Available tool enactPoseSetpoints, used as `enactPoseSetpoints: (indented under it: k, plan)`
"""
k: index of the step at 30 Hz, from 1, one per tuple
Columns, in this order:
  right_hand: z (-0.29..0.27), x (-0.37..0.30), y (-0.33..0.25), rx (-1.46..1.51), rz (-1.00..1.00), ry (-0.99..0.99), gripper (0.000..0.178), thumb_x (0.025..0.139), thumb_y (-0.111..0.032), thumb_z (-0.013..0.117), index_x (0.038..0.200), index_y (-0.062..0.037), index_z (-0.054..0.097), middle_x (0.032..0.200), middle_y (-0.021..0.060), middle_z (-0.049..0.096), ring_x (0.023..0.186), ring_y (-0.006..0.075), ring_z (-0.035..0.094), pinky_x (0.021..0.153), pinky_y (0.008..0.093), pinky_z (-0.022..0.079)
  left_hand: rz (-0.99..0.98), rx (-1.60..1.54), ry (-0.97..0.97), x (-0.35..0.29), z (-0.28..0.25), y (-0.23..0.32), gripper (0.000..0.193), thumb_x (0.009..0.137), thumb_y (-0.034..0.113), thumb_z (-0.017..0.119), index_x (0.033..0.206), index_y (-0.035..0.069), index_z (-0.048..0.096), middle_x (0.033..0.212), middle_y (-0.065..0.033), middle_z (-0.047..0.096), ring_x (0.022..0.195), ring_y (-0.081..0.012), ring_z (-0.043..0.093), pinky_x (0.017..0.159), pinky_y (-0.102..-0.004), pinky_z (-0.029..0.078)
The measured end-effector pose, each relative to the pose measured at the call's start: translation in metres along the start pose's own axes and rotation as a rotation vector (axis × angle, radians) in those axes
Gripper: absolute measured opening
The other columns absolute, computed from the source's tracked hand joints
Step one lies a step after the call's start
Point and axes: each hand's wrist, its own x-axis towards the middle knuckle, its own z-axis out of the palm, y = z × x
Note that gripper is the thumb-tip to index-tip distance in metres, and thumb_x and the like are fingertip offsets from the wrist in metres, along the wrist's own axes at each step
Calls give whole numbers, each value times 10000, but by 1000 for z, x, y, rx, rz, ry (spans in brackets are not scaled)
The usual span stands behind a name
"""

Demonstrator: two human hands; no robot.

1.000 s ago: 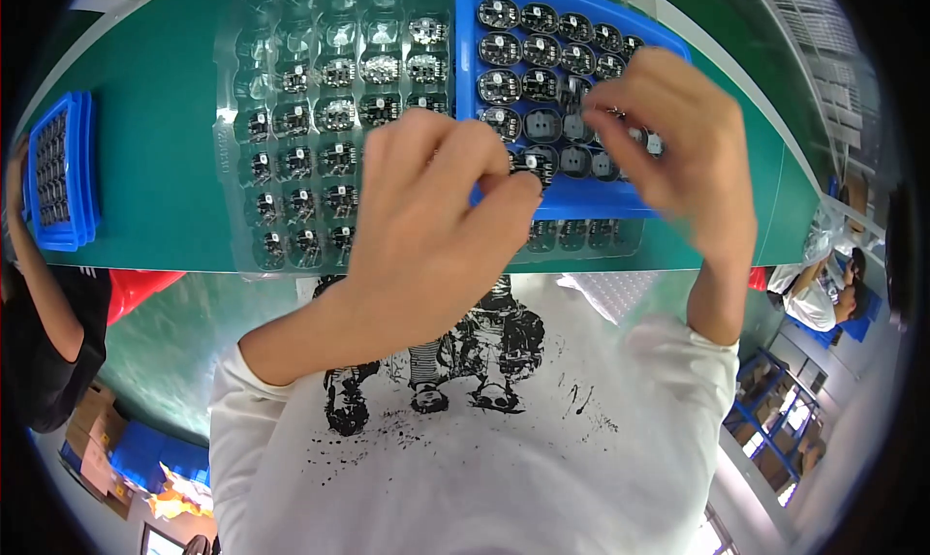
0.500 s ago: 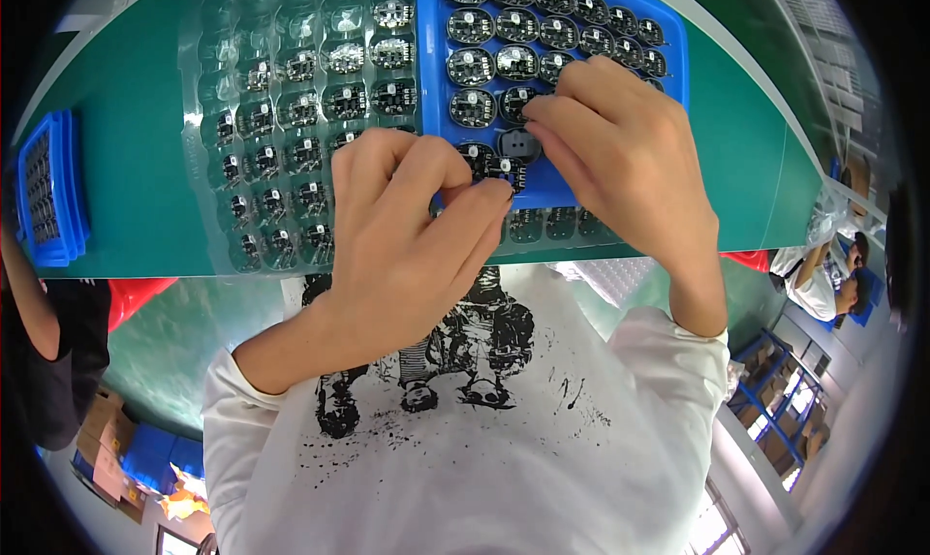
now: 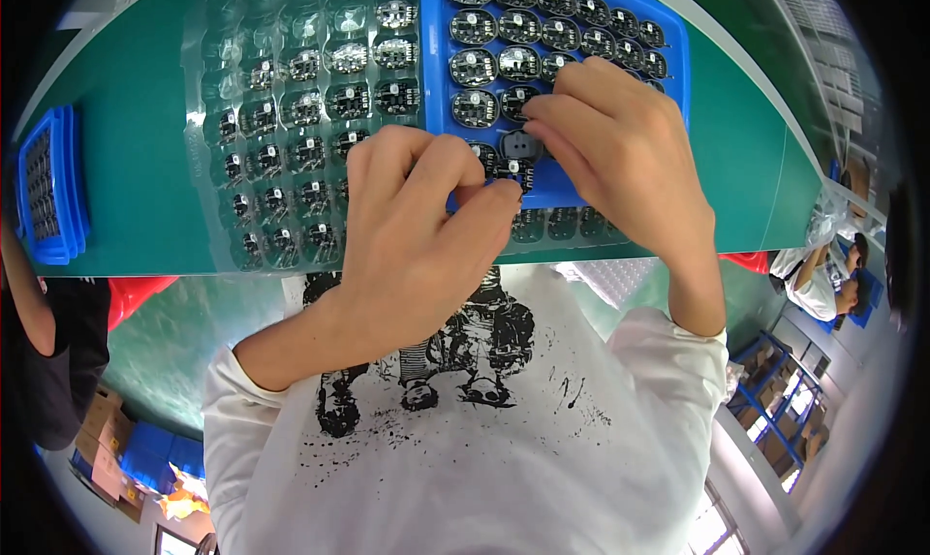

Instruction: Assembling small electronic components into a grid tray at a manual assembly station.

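Observation:
My left hand [image 3: 417,235] pinches a small black circuit board [image 3: 515,171] between thumb and fingers, over the near part of the blue tray [image 3: 435,71]. The fingertips cover part of the board. My right hand [image 3: 620,158] is closed, its thumb and forefinger at the edge of a dark rounded plastic shell [image 3: 520,146] with small holes. This shell lies just beyond the board, close to touching it. Rows of rounded black housings with boards in them [image 3: 474,68] fill the tray's far and left parts.
Left of the blue tray lies a clear blister tray [image 3: 208,119] with many circuit boards in its pockets. Another clear tray with boards [image 3: 562,223] shows under the blue tray's near edge. Stacked blue trays [image 3: 70,187] stand far left, near another person's arm [image 3: 27,293].
My left hand has shifted slightly to the right with the circuit board. The right hand and the plastic shell have hardly moved.

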Motion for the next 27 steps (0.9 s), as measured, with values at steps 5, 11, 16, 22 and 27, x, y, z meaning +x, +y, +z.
enactPoseSetpoints:
  k: [5,11,16,22,27]
  plan:
    - [-18,-8,8,23,106,163,288,727,-1,787,1001,-5,699,780,77,565,644,208,585,548,321,463,-5,39,-17,8,3,0,257,627,19,773,865,70,692,824,-15,505,815,-232,473,710,-370,355]
    - [-17,-25,13,28,151,175,268,762,25,769,1019,1,697,766,79,551,610,185,566,536,300,456,27,73,-38,16,10,-1,226,606,45,733,821,57,664,825,-11,478,818,-227,464,736,-378,341]
    - [-17,-30,15,35,163,174,253,773,28,760,1016,3,695,759,80,547,608,188,565,534,302,453,-26,126,-113,20,4,3,214,681,30,798,870,96,725,827,-8,531,841,-234,485,745,-371,370]
    - [-16,-28,14,44,148,186,251,771,35,758,1012,7,693,757,82,542,614,191,565,534,304,452,-4,170,-152,21,0,3,201,675,42,796,854,91,718,820,-4,527,853,-230,495,772,-386,360]
    - [-15,-28,2,63,183,243,223,741,-32,771,950,-16,695,787,107,579,669,288,587,560,378,464,-12,222,-247,28,-5,8,197,683,74,787,861,88,704,831,-9,514,855,-234,502,779,-385,365]
